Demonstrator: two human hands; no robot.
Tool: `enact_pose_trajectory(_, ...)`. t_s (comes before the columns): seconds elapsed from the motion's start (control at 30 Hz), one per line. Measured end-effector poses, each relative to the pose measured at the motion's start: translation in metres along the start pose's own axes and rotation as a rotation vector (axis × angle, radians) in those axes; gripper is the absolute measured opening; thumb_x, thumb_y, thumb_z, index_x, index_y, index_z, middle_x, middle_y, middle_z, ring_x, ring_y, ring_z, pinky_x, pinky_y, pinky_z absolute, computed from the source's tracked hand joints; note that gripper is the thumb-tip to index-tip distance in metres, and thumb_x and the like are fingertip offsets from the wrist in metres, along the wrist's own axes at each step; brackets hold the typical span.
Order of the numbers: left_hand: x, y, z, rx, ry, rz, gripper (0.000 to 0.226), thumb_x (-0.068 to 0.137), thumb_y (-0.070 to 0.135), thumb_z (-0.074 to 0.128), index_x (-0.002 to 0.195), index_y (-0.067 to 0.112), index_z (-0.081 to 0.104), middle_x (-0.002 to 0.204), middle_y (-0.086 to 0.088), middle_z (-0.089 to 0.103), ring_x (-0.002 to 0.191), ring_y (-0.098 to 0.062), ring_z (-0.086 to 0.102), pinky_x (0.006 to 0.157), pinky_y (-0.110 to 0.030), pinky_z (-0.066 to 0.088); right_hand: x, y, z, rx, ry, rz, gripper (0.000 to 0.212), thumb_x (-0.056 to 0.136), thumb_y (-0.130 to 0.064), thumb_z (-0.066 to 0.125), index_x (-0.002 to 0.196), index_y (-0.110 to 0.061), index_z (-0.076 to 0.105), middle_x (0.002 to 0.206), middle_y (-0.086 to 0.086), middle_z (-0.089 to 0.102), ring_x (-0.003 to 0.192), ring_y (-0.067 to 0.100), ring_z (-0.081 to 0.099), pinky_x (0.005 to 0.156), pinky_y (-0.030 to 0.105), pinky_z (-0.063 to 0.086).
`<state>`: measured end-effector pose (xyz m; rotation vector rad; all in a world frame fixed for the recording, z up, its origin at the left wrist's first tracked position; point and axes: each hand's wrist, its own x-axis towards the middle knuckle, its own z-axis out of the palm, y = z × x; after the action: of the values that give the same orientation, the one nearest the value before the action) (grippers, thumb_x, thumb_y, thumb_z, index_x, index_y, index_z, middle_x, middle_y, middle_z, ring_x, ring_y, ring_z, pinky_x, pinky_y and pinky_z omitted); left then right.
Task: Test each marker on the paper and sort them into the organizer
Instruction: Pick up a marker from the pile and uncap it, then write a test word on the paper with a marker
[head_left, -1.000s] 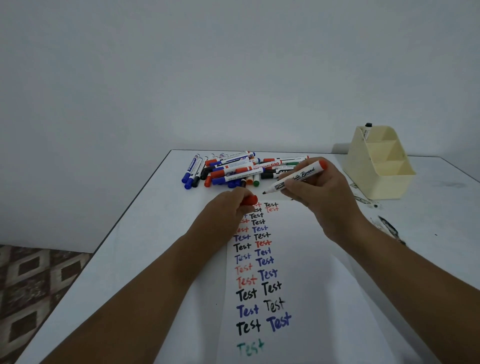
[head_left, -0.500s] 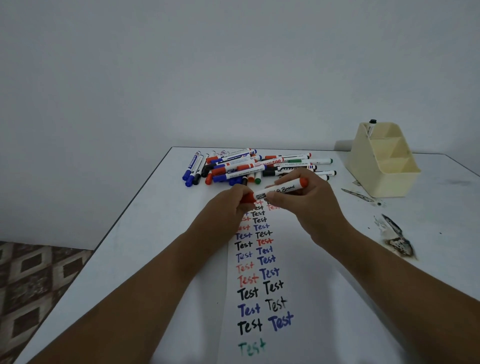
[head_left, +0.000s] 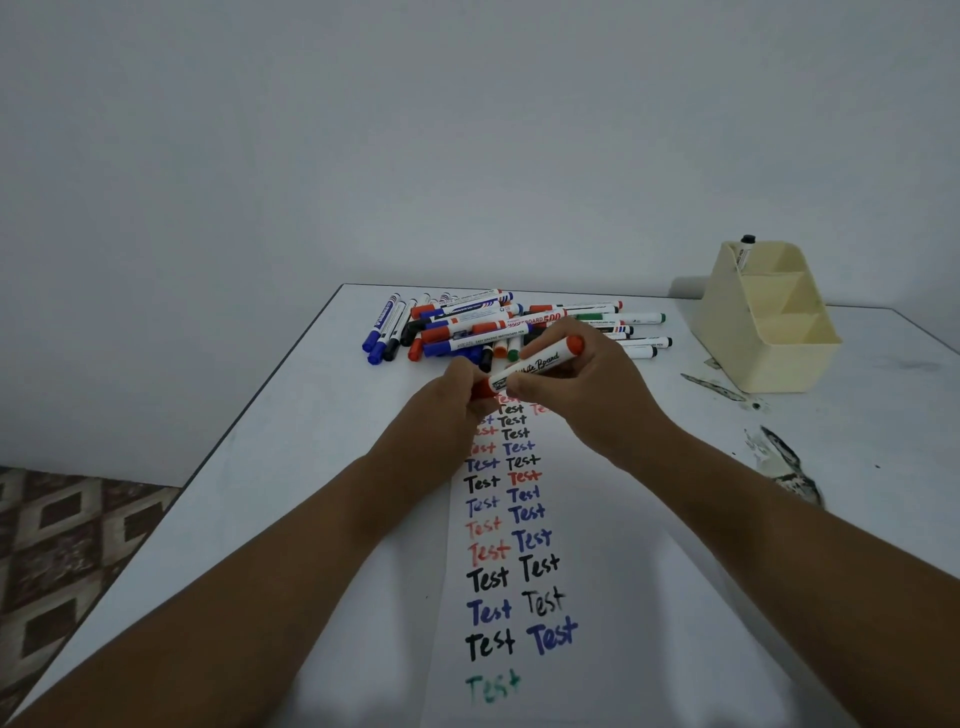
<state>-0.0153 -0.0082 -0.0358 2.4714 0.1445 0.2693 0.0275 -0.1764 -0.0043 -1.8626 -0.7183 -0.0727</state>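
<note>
My right hand (head_left: 592, 395) grips the white barrel of a red whiteboard marker (head_left: 540, 365), its red end pointing up and right. My left hand (head_left: 447, 410) pinches the marker's red cap (head_left: 483, 387) at the lower left end, where cap and barrel meet. Both hands hover over the top of the paper (head_left: 597, 597), which carries two columns of the word "Test" in black, blue, red and green. A pile of markers (head_left: 483, 327) lies behind the hands. The cream organizer (head_left: 774, 358) stands at the back right with one black-capped marker (head_left: 744, 252) in its rear compartment.
The white table's left edge (head_left: 218, 447) runs diagonally down to the left, with patterned floor beyond it. Dark smudges and scraps (head_left: 789, 467) mark the tabletop to the right of the paper. A plain wall rises behind the table.
The marker was uncapped with the cap apart in my left hand; my hands came together and the cap now sits on the marker's tip end.
</note>
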Motion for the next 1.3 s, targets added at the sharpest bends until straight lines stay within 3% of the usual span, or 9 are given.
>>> enact_pose_trajectory(0.13,0.001,0.002,0.002,0.051,-0.033,0.018,0.016,0.098,0.035,0.052,0.108,0.024,0.044,0.100,0.001,0.061,0.084,-0.010,0.058,0.071,-0.020,0.046,0.001,0.004,-0.005,0.020,-0.009,0.093,0.026,0.080,-0.014,0.083,0.100,-0.017,0.066,0.088,-0.001,0.072,0.082,0.015,0.072,0.077,0.029,0.061)
enact_pose_trajectory(0.27,-0.003,-0.001,0.003,0.179,-0.053,0.141,0.062,0.090,0.056,0.056,0.141,0.029,0.036,0.136,0.002,0.049,0.119,-0.013,0.049,0.094,-0.027,0.040,0.010,0.007,-0.027,0.269,0.014,0.195,0.037,0.087,0.001,0.073,0.113,-0.015,0.053,0.098,0.018,0.071,0.088,0.025,0.075,0.079,0.034,0.062)
enact_pose_trajectory(0.37,-0.001,-0.007,0.004,0.247,-0.068,0.185,0.077,0.087,0.064,0.052,0.149,0.029,0.024,0.152,0.003,0.034,0.137,-0.015,0.033,0.108,-0.035,0.032,0.029,0.015,-0.059,0.155,0.121,0.174,0.052,0.092,-0.003,0.069,0.126,-0.021,0.035,0.090,0.026,0.070,0.087,0.033,0.075,0.080,0.039,0.062)
enact_pose_trajectory(0.5,0.005,-0.014,0.010,0.342,-0.150,0.246,0.071,0.090,0.066,0.043,0.149,0.029,0.029,0.154,0.004,0.034,0.140,-0.014,0.032,0.112,-0.036,0.028,0.050,0.022,-0.122,-0.179,0.267,0.122,0.056,0.092,-0.014,0.070,0.132,-0.033,0.035,0.085,0.017,0.071,0.077,0.026,0.074,0.082,0.049,0.059)
enact_pose_trajectory(0.7,0.013,-0.022,0.015,0.353,-0.242,0.218,0.073,0.089,0.072,0.035,0.151,0.033,0.025,0.159,0.008,0.022,0.147,-0.011,0.017,0.118,-0.038,0.019,0.074,0.026,-0.207,-0.412,0.482,0.079,0.055,0.096,-0.015,0.058,0.140,-0.039,0.034,0.091,0.010,0.069,0.080,0.026,0.070,0.064,0.035,0.053)
enact_pose_trajectory(0.8,0.015,-0.023,0.016,0.344,-0.266,0.201,0.074,0.089,0.072,0.034,0.152,0.034,0.021,0.160,0.011,0.017,0.147,-0.008,0.013,0.119,-0.037,0.018,0.080,0.034,-0.226,-0.463,0.530,0.086,0.049,0.099,-0.014,0.053,0.140,-0.034,0.036,0.093,0.011,0.068,0.079,0.024,0.067,0.067,0.035,0.052)
enact_pose_trajectory(0.97,0.017,-0.023,0.017,0.329,-0.281,0.183,0.074,0.089,0.072,0.034,0.152,0.036,0.021,0.160,0.013,0.015,0.147,-0.005,0.012,0.119,-0.036,0.019,0.085,0.056,-0.234,-0.555,0.528,0.107,0.039,0.100,-0.013,0.049,0.135,-0.025,0.039,0.092,0.009,0.063,0.074,0.022,0.062,0.056,0.028,0.041)
enact_pose_trajectory(1.1,0.019,-0.025,0.018,0.319,-0.284,0.177,0.075,0.088,0.074,0.034,0.152,0.037,0.022,0.160,0.015,0.016,0.146,-0.004,0.012,0.118,-0.035,0.018,0.095,0.073,-0.229,-0.606,0.468,0.167,0.035,0.100,-0.016,0.050,0.133,-0.023,0.041,0.094,0.004,0.063,0.072,0.015,0.058,0.057,0.026,0.040)
enact_pose_trajectory(1.3,0.020,-0.028,0.018,0.281,-0.274,0.172,0.075,0.086,0.075,0.037,0.150,0.038,0.025,0.159,0.017,0.019,0.146,-0.003,0.013,0.117,-0.034,0.019,0.106,0.098,-0.226,-0.750,0.325,0.279,0.029,0.101,-0.026,0.046,0.129,-0.031,0.043,0.097,0.008,0.066,0.082,0.028,0.064,0.080,0.047,0.055)
